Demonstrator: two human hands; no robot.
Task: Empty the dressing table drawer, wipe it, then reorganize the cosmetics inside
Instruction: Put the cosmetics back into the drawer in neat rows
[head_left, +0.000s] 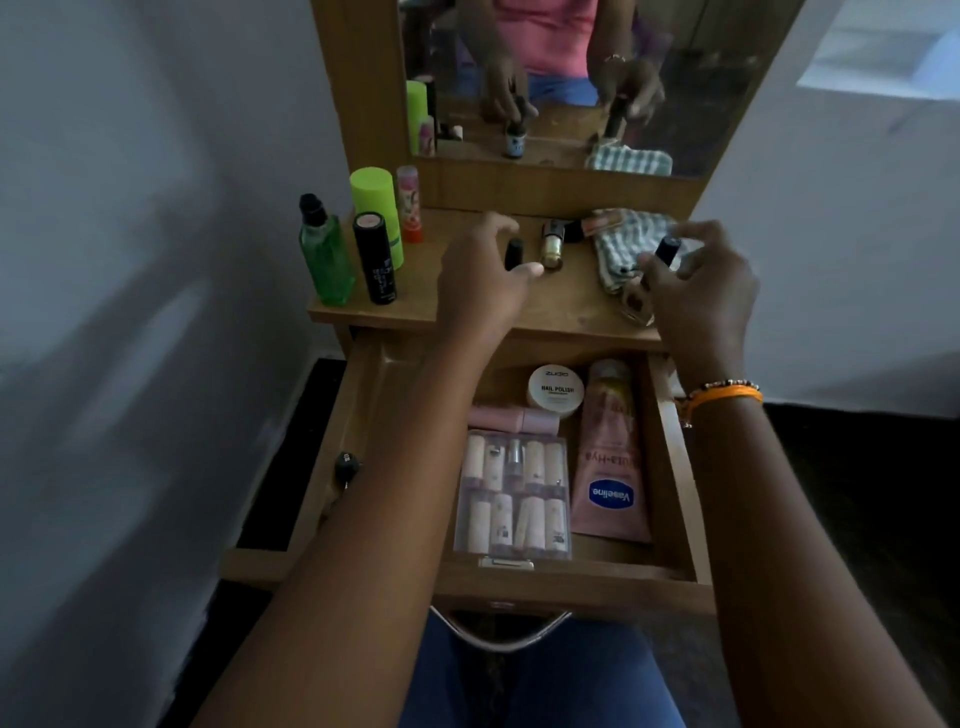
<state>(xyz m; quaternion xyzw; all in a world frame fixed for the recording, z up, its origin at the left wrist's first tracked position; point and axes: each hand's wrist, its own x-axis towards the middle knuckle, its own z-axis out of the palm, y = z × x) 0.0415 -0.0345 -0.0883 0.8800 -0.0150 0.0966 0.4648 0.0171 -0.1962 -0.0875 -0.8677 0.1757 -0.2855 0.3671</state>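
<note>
The wooden drawer stands pulled out below the dressing table top. Inside lie a clear case of small bottles, a pink Vaseline tube, a white nail polish jar and a pink tube. My left hand is over the table top, its fingers closed around a small black-capped bottle. My right hand grips another black-capped bottle beside the checked cloth. A gold nail polish bottle stands between my hands.
At the table top's left stand a green bottle, a black tube, a lime-green container and a pink-red stick. The mirror rises behind. A small glass bottle sits under my right hand. White walls flank the table.
</note>
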